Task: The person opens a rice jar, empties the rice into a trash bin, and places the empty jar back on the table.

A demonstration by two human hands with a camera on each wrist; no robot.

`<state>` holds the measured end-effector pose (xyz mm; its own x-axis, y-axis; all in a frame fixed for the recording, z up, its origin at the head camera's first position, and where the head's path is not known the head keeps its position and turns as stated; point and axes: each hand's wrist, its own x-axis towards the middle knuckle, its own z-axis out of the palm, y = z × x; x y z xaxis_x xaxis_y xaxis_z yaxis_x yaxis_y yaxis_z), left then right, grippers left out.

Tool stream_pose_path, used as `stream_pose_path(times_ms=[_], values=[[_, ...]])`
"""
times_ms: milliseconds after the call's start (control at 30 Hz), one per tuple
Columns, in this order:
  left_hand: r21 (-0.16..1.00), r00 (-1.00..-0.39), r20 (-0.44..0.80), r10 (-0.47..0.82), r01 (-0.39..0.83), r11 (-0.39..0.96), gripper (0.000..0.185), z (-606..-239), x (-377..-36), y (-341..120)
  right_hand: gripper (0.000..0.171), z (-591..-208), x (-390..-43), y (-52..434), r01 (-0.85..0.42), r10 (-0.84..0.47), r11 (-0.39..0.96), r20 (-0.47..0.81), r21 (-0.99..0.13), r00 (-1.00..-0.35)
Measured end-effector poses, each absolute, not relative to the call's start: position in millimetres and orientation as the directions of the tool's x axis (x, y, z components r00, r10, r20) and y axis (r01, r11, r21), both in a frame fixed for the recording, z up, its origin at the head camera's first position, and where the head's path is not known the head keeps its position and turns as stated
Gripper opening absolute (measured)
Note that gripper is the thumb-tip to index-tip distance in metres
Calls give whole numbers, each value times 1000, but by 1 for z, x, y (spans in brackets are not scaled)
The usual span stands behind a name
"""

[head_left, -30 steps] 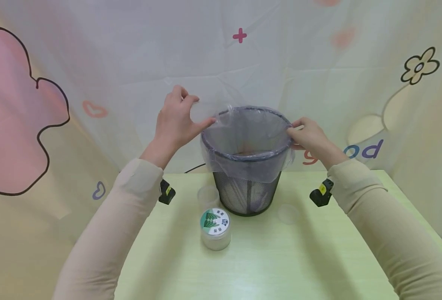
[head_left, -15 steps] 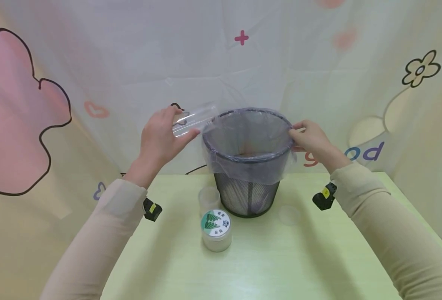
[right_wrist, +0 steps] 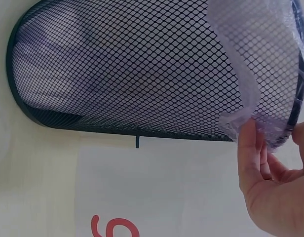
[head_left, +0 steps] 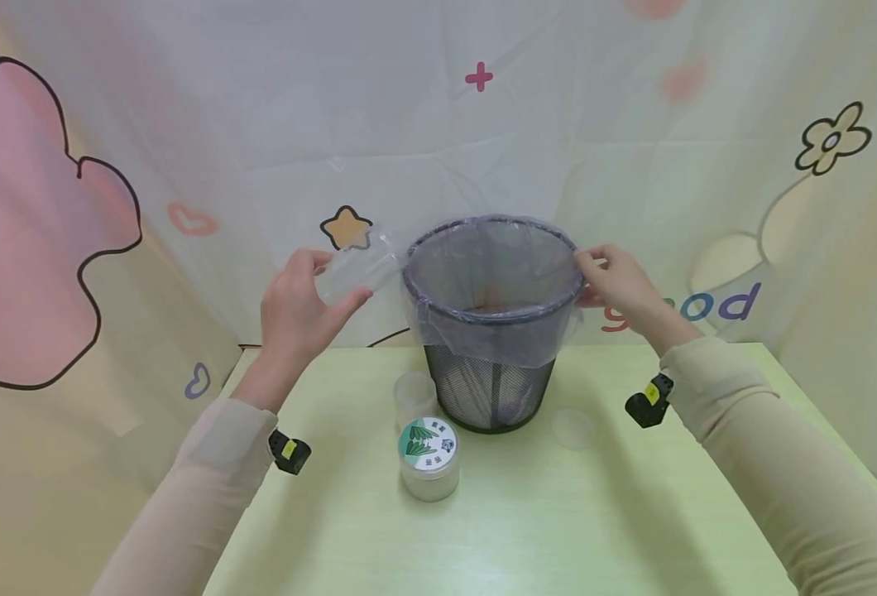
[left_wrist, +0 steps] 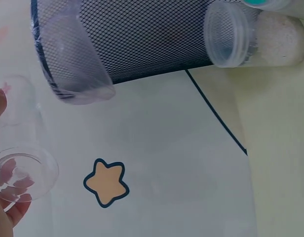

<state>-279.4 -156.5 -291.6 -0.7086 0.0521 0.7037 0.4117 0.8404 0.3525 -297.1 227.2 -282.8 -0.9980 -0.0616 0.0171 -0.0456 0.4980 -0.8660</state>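
A black mesh waste bin [head_left: 492,385] [left_wrist: 142,39] [right_wrist: 117,74] lined with a clear plastic bag [head_left: 492,273] stands at the back of the table. My left hand [head_left: 297,306] holds an empty clear plastic jar [head_left: 357,269] [left_wrist: 19,148] tilted in the air, just left of the bin's rim. On the right side of the rim, my right hand [head_left: 613,277] [right_wrist: 270,182] pinches the bag's edge [right_wrist: 241,116].
In front of the bin stands a jar of white grains with a green-labelled lid [head_left: 428,457], and behind it an empty clear jar [head_left: 413,396] [left_wrist: 228,32]. A clear round lid [head_left: 573,425] lies on the pale green table [head_left: 558,530]. A printed curtain hangs close behind.
My left hand has drawn the clear jar away from the bin's rim, moving left and down. The right hand has stayed on the rim.
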Motion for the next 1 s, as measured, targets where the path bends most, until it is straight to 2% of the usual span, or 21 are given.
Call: stream_pose_path(times_ms=[200, 467, 667, 800, 1000], values=[[370, -695, 718, 32, 420, 829, 67, -310, -276, -161, 60, -287, -295, 228, -58, -55, 438, 38, -897, -998], [424, -717, 697, -4, 407, 809, 80, -329, -272, -163, 63, -297, -291, 233, -22, -20, 496, 14, -868, -1000], [470, -728, 684, -45, 392, 791, 82, -349, -272, -164, 62, -312, -287, 240, -9, -37, 513, -11, -859, -999], [546, -764, 637, -103, 353, 760, 73, -367, -269, -164, 61, -324, -282, 246, -17, -66, 512, -20, -859, -998], [701, -846, 491, -209, 241, 672, 68, -395, -268, -167, 60, -340, -272, 256, -24, -104, 539, -39, -842, -994]])
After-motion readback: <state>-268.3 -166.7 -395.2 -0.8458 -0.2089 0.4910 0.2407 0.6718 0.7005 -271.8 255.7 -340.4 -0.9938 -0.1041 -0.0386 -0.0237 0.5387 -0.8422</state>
